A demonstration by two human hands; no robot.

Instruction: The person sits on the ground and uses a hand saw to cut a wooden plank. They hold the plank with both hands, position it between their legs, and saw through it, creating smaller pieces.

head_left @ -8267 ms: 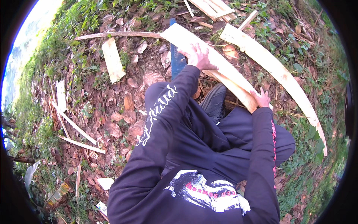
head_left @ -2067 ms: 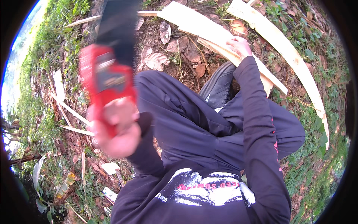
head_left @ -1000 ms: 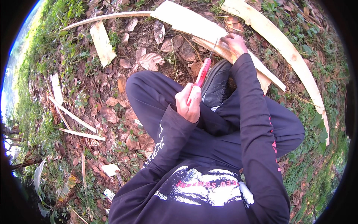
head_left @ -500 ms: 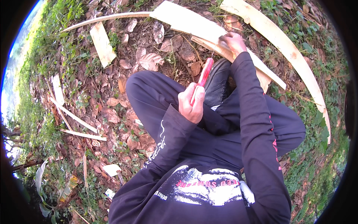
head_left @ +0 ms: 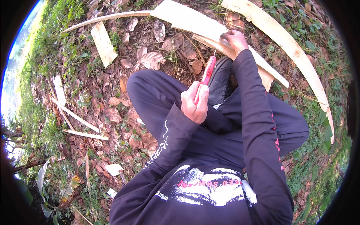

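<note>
My left hand (head_left: 195, 102) is closed around the red handle of a tool (head_left: 209, 71), raised over my crossed legs. A thin, pale shaft or blade runs from the handle up toward a wide pale board (head_left: 189, 18); I cannot tell which kind of tool it is. My right hand (head_left: 236, 41) is closed in a pinch at the board's right end, beside the thin shaft. What its fingertips grip is hidden. Under that hand, a narrow wooden strip (head_left: 268, 67) and a split piece of wood lie by my dark shoe (head_left: 219, 82).
A long pale plank (head_left: 288, 45) appears curved along the right. A thin strip (head_left: 108, 18) and a short board (head_left: 104, 44) lie at the far left. Several narrow wood offcuts (head_left: 80, 118) rest on leaf-strewn ground with grass. A pale wood scrap (head_left: 113, 169) is near my left sleeve.
My left hand and the red-handled tool have shifted very slightly to the right. My right hand stays at the board's end, its fingers a little changed in pose.
</note>
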